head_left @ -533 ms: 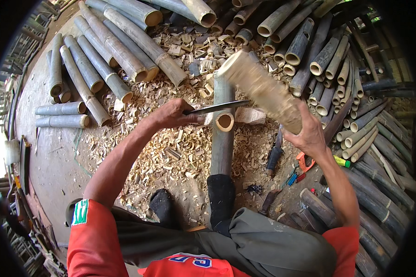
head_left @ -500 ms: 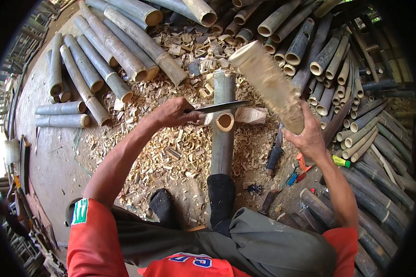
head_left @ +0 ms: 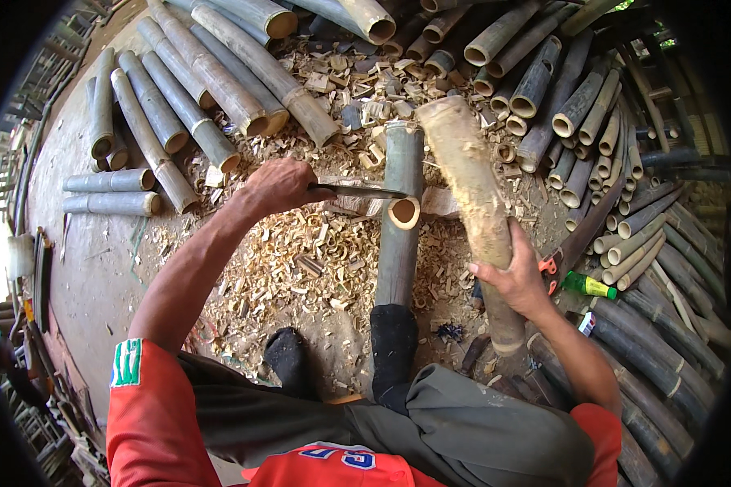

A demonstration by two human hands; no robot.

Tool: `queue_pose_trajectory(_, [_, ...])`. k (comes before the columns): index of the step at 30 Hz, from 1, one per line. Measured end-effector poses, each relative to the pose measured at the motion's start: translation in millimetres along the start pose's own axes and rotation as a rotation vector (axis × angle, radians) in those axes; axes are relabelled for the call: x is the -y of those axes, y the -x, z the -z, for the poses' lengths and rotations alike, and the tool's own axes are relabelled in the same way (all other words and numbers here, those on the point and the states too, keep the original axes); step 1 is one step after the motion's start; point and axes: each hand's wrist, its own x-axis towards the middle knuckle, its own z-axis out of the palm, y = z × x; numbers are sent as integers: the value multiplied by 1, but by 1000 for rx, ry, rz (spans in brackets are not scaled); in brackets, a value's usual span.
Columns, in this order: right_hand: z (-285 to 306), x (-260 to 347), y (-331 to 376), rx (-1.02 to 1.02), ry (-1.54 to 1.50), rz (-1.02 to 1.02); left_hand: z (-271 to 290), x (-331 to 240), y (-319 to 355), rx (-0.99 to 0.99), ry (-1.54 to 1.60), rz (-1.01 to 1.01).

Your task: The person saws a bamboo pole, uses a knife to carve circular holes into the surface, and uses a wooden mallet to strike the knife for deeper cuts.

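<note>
My left hand [head_left: 283, 183] is closed around the handle of a long dark knife [head_left: 359, 191]. Its blade reaches right to the upper edge of the hole in a grey bamboo tube [head_left: 396, 264]. The tube lies pointing away from me, its near end under my black-socked foot [head_left: 394, 345]. My right hand [head_left: 513, 272] grips a thick, worn wooden club [head_left: 467, 174] by its narrower part. The club's wide, frayed head is raised to the right of the tube, apart from the knife. A pale wooden block [head_left: 440, 201] lies crosswise beneath the tube.
Wood chips [head_left: 300, 260] cover the ground around the tube. Cut bamboo tubes [head_left: 211, 77] lie at the far left, with a large bamboo stack [head_left: 601, 122] at the right. An orange-handled saw [head_left: 551, 266] and a green bottle [head_left: 586, 284] lie beyond my right wrist.
The club has swung lower and more upright, its head moving nearer the tube's far end. My left hand has shifted left and slightly up, and the blade now shows nearly edge-on.
</note>
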Motion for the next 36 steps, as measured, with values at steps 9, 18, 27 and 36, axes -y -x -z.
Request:
queue_pose_trajectory(9, [-5,42,-31,171,377,-86,-4,2,-1,43,36,33])
queue_pose_trajectory(18, [-5,56,-56,384,481,-328,-14,10,-11,150,106,66])
queue_pose_trajectory(27, [6,31,-61,514,417,-269,-29,15,8,-29,-96,-140])
queue_pose_trajectory(36, [55,-57,-95,-4,520,-84,-58,63,120,-161,-232,-204])
